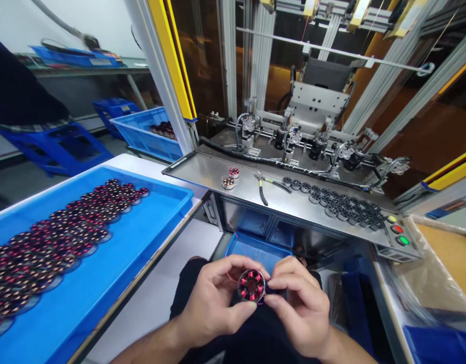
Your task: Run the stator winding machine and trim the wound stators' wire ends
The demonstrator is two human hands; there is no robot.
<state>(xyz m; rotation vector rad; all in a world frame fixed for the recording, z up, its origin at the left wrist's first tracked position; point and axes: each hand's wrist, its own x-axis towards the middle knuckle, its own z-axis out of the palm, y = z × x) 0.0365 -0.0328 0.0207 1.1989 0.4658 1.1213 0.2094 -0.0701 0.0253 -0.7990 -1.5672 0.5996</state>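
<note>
My left hand (221,293) is closed around the rim of a motor stator (251,285) wound with red wire, its round face turned up to me. A loose red wire end (230,275) curves out on the stator's left. The fingers of my right hand (299,298) are pinched together at the stator's right edge; what lies between them is too small to make out. Beyond my hands, on the metal ledge (202,169), lie two more wound stators (228,182) and wire cutters (262,192) with black and yellow-green handles.
At the left, a blue tray (157,222) holds many wound stators (66,237). Dark unwound stators (342,205) stand in rows on the ledge, beside red and green buttons (403,240). A winding machine (312,111) rises behind. Another person's dark clothing (20,86) shows far left.
</note>
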